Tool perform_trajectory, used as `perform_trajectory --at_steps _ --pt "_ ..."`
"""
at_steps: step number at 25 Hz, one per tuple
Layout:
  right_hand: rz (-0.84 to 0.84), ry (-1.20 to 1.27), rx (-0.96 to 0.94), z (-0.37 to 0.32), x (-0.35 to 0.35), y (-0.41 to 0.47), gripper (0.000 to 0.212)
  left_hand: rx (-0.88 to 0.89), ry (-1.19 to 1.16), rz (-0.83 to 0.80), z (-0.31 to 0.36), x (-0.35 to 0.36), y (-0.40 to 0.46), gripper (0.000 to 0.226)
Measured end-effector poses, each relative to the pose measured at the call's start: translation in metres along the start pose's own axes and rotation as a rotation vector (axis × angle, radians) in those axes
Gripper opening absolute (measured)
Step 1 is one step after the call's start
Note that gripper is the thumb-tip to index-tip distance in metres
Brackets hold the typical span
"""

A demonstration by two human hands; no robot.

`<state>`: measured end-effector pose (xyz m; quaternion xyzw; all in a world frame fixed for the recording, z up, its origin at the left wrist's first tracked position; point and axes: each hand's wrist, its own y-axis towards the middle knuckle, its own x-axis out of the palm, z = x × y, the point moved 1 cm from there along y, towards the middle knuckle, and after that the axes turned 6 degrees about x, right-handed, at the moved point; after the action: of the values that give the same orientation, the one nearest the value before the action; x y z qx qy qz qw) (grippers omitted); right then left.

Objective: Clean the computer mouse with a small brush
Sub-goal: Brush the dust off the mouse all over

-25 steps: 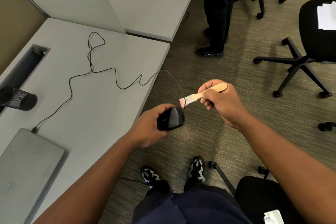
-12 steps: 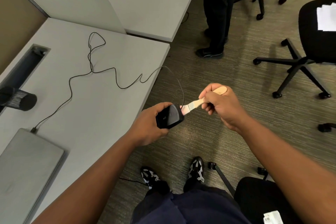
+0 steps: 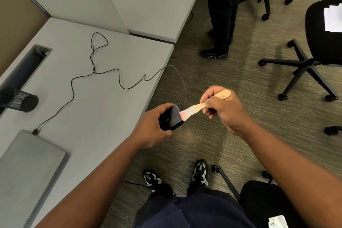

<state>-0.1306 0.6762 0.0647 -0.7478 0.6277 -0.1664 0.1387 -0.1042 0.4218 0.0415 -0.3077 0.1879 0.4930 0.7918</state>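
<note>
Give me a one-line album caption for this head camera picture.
Left hand holds a black mouse beside the desk while right hand brushes it with a small brush.

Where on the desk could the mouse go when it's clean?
The best bare patch on the desk lies between the cable, the closed laptop and the desk's front edge. Another lies behind the cable, toward the divider. It is tighter near the black mesh cup.

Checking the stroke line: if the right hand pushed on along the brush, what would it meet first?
The brush in the right hand already touches the mouse, held by the left hand.
</note>
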Motion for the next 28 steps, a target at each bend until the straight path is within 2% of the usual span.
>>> perform_trajectory --at_steps 2,4,7,9,10,13,16,18,20,22,24,26,28 --pt "0.077 -0.153 -0.060 -0.001 0.002 -0.002 0.012 0.008 0.014 0.015 0.001 0.001 0.000 0.095" --pt "0.124 -0.186 -0.166 -0.004 0.004 -0.006 0.010 0.028 0.029 0.030 0.002 0.001 0.000 0.093" --pt "-0.058 -0.161 -0.236 -0.008 0.013 -0.012 0.009 0.057 0.073 0.054 0.003 0.003 0.000 0.091" --pt "-0.190 -0.189 -0.160 -0.007 0.021 -0.012 0.009 0.055 0.069 0.075 0.004 0.005 0.001 0.094" --pt "-0.201 -0.210 -0.113 -0.005 0.023 -0.011 0.009 0.058 0.066 0.087 0.004 0.005 0.001 0.095" --pt "-0.049 -0.249 -0.050 0.000 0.019 -0.005 0.012 0.074 0.065 0.117 0.003 0.005 0.001 0.096" --pt "0.167 -0.386 -0.166 0.000 0.009 -0.003 0.019 0.088 0.039 0.147 0.003 0.006 -0.002 0.093" --pt "0.214 -0.343 -0.246 -0.005 0.008 -0.005 0.021 0.101 0.019 0.158 0.004 0.006 -0.003 0.095" --pt "0.062 -0.254 -0.273 -0.010 0.017 -0.009 0.014 0.078 -0.043 0.175 0.004 0.007 -0.003 0.104" --pt "-0.175 -0.176 -0.177 -0.013 0.029 -0.014 0.010 0.070 -0.097 0.193 0.004 0.008 -0.002 0.119" --pt "-0.257 -0.148 -0.089 -0.010 0.034 -0.016 0.011 0.076 -0.118 0.225 0.003 0.008 -0.002 0.129" --pt "-0.150 -0.170 -0.064 -0.009 0.031 -0.012 0.013 0.085 -0.146 0.264 0.003 0.007 -0.003 0.134" --pt "0.042 -0.238 -0.088 -0.008 0.021 -0.007 0.018 0.099 -0.163 0.290 0.002 0.007 -0.004 0.135"
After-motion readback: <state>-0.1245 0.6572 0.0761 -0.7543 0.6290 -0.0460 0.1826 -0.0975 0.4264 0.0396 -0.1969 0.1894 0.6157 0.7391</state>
